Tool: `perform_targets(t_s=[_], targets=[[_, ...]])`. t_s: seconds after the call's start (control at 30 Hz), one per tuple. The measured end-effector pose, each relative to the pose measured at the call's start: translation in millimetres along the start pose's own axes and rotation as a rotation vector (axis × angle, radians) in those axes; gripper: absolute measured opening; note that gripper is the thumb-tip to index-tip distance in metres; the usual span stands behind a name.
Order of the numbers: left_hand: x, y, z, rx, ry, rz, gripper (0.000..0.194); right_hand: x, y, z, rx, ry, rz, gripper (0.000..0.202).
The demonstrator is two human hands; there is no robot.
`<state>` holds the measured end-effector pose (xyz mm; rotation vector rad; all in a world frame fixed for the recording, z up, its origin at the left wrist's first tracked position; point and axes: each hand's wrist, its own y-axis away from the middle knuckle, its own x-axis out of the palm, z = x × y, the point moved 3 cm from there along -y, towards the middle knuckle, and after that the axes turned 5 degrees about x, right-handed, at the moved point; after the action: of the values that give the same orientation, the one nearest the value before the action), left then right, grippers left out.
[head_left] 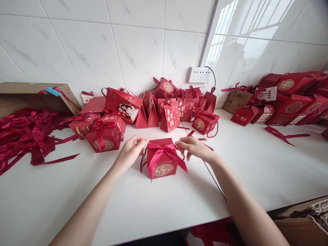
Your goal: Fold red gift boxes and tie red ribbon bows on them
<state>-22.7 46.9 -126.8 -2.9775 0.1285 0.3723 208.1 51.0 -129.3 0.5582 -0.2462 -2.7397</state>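
Observation:
In front of me on the white table stands a small red gift box (167, 171) with a gold round print and twisted cord handles at its sides. A pink-red ribbon (156, 160) is tied in a bow across its upper front, its two tails hanging down. At the box's upper left, my left hand (131, 149) is closed with thumb and fingers pinched on the bow's left loop. My right hand (192, 147) pinches the right loop at the opposite upper corner. The fingertips partly hide both loops.
Finished red boxes (105, 136) stand at left, with more boxes (169, 114) along the tiled wall. Loose ribbons (23, 136) spill from a cardboard box (33, 88). Stacked boxes (292, 106) fill the right. A socket strip (199, 75) hangs on the wall; a stray ribbon (279, 135) lies right.

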Motion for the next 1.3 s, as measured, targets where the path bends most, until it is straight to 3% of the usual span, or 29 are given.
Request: perform_targets(t_s=[0.07, 0.13, 0.23, 0.33, 0.47, 0.8, 1.0, 1.3], targets=[[-0.2, 0.4, -1.8, -0.010, 0.015, -0.007, 0.035, -8.7, 0.0, -1.1, -0.035, 0.098, -0.126, 0.044], [2.1, 1.6, -3.3, -0.014, 0.021, 0.015, 0.037, -10.5, 1.1, 0.4, -0.179, 0.110, -0.179, 0.048], [4.2, 3.0, -3.1, -0.019, 0.031, -0.002, 0.039, 2.2, 5.3, 2.5, -0.349, 0.150, 0.016, 0.088], [4.5, 3.2, -2.2, 0.006, -0.021, 0.015, 0.038, 16.3, 9.0, 1.0, -0.320, 0.262, 0.174, 0.113], [3.8, 2.6, -3.4, 0.064, -0.068, 0.062, 0.035, 20.9, 8.9, 4.5, -0.410, 0.269, 0.078, 0.105], [1.5, 4.1, -8.4, 0.178, 0.014, -0.093, 0.031, 21.9, 1.5, 3.7, -0.734, 0.417, -0.288, 0.104], [0.1, 0.4, -1.9, 0.109, -0.077, -0.141, 0.031, 26.3, -4.9, -1.6, -0.685, 0.400, -0.276, 0.105], [10.4, 10.2, -11.2, 0.154, -0.086, -0.138, 0.032, 28.4, -9.5, -5.2, -0.665, 0.368, -0.262, 0.113]])
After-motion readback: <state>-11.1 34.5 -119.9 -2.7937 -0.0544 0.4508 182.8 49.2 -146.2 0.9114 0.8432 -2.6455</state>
